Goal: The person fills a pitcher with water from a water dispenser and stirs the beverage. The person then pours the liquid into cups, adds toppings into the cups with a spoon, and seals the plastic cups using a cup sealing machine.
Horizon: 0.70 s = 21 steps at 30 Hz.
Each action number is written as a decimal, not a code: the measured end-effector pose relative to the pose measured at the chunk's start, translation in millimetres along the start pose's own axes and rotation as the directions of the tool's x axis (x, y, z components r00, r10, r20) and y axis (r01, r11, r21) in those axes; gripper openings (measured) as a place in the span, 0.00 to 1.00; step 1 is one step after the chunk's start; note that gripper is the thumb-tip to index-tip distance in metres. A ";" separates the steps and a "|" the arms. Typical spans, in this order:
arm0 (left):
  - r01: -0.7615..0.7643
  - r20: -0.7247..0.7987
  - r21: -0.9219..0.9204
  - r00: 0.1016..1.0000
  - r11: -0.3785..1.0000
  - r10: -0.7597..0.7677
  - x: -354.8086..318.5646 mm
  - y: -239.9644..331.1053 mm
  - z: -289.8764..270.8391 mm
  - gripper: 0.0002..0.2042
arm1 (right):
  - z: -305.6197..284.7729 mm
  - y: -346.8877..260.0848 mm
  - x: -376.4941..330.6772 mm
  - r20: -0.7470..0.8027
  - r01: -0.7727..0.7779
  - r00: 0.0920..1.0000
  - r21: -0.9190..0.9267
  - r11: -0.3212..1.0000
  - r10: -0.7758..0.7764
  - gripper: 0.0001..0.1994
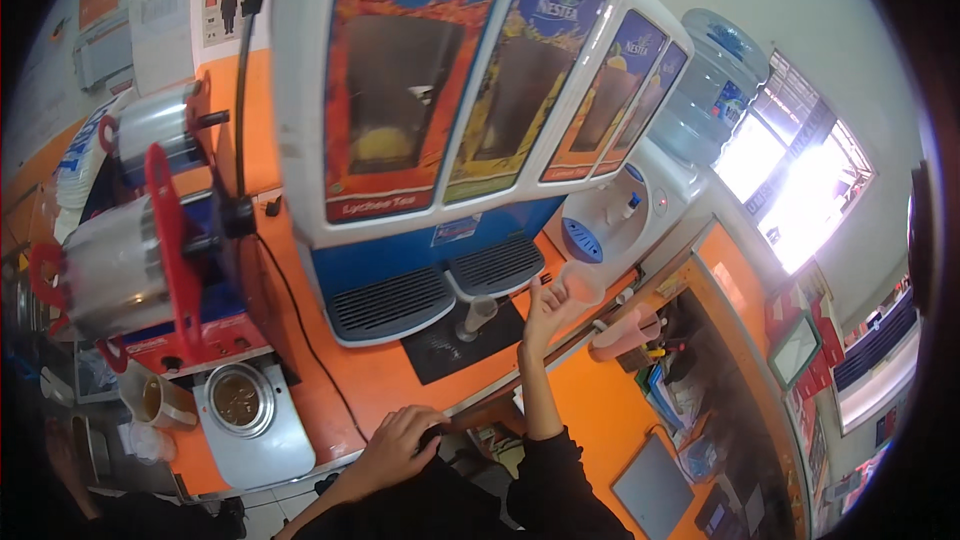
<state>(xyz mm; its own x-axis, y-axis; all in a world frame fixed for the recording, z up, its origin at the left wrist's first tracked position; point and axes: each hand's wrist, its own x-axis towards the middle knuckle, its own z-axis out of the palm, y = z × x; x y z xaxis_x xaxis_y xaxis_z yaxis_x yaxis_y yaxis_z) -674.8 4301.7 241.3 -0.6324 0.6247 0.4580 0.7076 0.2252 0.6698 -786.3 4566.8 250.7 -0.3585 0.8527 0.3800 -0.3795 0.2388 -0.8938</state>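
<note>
My right hand (543, 312) reaches out past the front of the drink dispenser (400, 230), its fingers closed on a clear plastic cup (584, 283). The cup is held up near the small water dispenser's blue drip grille (581, 240). My left hand (405, 442) is low in front of my dark clothing, near the counter edge. Its fingers are loosely bent, with a gap to the thumb, and I see nothing held in it. A small clear measuring cup (478, 315) stands on a black mat (465, 345) below the dispenser's drip trays.
Left on the orange counter (300, 340) are a cup-sealing machine (130, 260) with red handles, a scale (262, 440) bearing a metal bowl (239, 399), and a jug (160, 402). Another person's hand (65, 455) shows at far left. A pink pitcher (625, 332) stands right.
</note>
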 end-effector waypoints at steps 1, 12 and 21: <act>0.108 -0.040 -0.069 0.993 0.992 -0.110 14.6 -7.1 17.3 0.18 | -2.1 5.9 16.4 0.176 -0.044 0.983 -0.090 0.995 0.059 0.21; 0.345 -0.354 -0.222 0.843 0.912 -0.405 176.0 -128.9 172.6 0.46 | -83.8 56.5 21.2 0.345 0.076 0.938 -0.124 0.989 -0.028 0.18; 0.349 -0.379 -0.317 0.806 0.882 -0.455 242.9 -76.6 142.5 0.23 | -95.3 26.2 227.5 0.418 0.385 0.893 -0.518 0.764 -0.167 0.14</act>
<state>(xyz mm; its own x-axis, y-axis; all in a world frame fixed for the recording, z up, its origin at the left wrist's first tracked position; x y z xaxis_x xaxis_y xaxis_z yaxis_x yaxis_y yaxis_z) -837.8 4542.7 218.0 -0.9510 0.1175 0.2861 0.3037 0.1798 0.9357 -796.5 4811.3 291.1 -0.6132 0.5278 0.5877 0.0137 0.7510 -0.6601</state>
